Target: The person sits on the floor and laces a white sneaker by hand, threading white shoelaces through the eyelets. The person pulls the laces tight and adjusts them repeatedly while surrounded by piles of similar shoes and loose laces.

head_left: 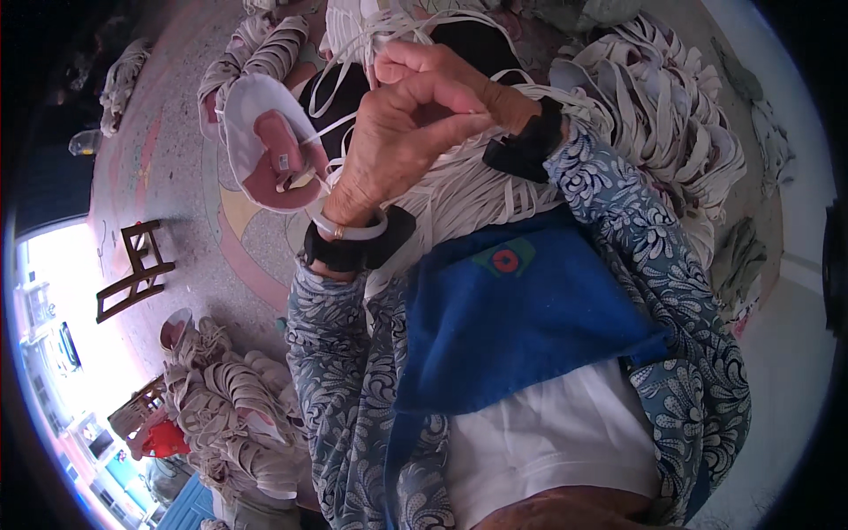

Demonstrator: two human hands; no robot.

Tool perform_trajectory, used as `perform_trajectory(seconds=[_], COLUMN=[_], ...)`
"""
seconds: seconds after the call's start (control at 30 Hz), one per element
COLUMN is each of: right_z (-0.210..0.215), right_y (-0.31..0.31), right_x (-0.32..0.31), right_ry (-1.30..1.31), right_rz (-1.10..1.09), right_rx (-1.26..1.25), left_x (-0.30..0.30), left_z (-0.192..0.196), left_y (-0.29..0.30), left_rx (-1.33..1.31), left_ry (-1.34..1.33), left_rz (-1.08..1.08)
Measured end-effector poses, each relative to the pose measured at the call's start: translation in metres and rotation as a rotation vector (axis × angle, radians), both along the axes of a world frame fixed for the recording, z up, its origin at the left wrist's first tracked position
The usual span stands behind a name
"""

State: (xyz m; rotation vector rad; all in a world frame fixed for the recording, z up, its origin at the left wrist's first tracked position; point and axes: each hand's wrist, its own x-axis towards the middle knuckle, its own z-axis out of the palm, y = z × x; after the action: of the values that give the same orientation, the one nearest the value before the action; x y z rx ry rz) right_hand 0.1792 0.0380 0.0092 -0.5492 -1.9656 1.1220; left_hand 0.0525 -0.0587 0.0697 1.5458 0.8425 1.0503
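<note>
My left hand (397, 132) is raised over my lap, its thumb and forefinger pinched together. A small pale tip shows at the pinch, too small to name. Behind it my right hand (446, 75) crosses toward the left with fingers bent closed; what they hold is hidden. Just left of my left hand is a white shoe upper (234, 132) with pink lining. A thin white shoelace (322, 134) runs from the upper toward my left hand and disappears behind it. A thick bundle of white shoelaces (477, 194) lies across my lap, under my wrists.
Nested stacks of pale shoe uppers stand at the right (654, 115), upper left (274, 49) and lower left (238, 397). A small wooden stool (137, 269) is on the speckled floor (190, 203) at left. A blue apron (530, 318) covers my front.
</note>
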Motion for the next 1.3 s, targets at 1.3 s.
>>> perform_trajectory(seconds=[1.3], right_z=[0.037], right_y=[-0.110], right_x=[-0.030], right_ry=[-0.473], right_rz=[0.283], right_rx=[0.357], left_x=[-0.028], left_z=[-0.046], left_y=[0.043], left_rx=[-0.712], left_ry=[-0.400], left_rz=[0.112])
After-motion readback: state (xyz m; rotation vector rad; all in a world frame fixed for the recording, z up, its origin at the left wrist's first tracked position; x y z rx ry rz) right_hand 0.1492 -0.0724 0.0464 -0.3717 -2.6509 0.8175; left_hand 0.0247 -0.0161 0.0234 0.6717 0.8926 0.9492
